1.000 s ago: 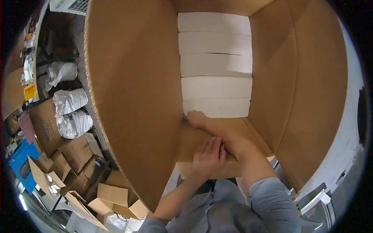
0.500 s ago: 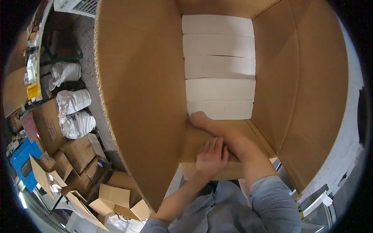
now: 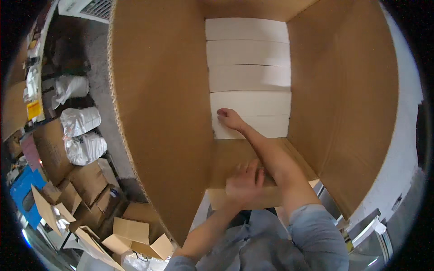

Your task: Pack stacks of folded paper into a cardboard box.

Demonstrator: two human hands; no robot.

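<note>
Lying inside the big brown corrugated carton [image 3: 156, 90], white oblong boxes [image 3: 248, 77] seem stiff, likely best held by their ends; right hand [image 3: 229, 119] curls over them, grip unclear; blurred left hand [image 3: 244, 184], fingers apart.

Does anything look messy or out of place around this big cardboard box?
Inside the big box, nothing stands out: the white packages lie in an even row. Outside, to the left, the brown cartons look untidy, tilted at odd angles with some flaps open.

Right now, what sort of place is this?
Probably a packing area or storeroom: a large cardboard box with white rectangular items inside, smaller opened cartons and silvery-white sacks at left.
</note>
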